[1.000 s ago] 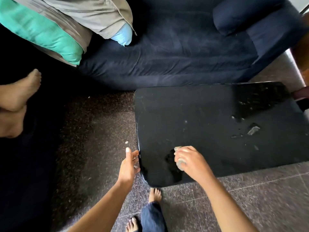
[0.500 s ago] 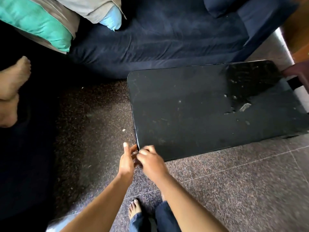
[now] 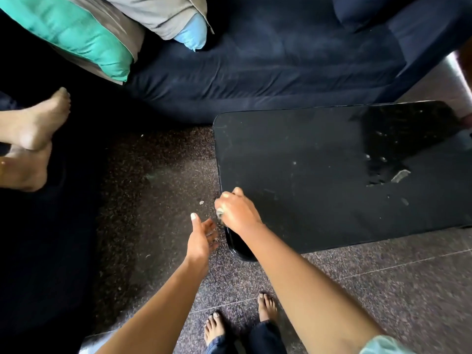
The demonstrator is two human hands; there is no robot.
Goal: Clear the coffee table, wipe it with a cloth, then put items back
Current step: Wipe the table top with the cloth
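A black glossy coffee table (image 3: 332,175) fills the right half of the head view. Its top carries dusty smears, small crumbs and a pale scrap (image 3: 399,176) toward the right. My right hand (image 3: 236,210) rests on the table's near left corner, fingers closed around a small wadded greyish cloth (image 3: 219,213) that barely shows. My left hand (image 3: 201,238) hovers just off the table's left edge, palm up and fingers apart, holding nothing.
A dark blue sofa (image 3: 281,67) runs behind the table, with teal (image 3: 76,39) and grey cushions (image 3: 158,14) at its left. Another person's bare feet (image 3: 30,139) are at the far left. My own feet (image 3: 240,318) stand on the speckled floor; a crumb (image 3: 201,202) lies there.
My right hand swept from the table's front left area off to the corner beside my left hand, then came back onto the corner. The left hand stayed cupped beside the edge.
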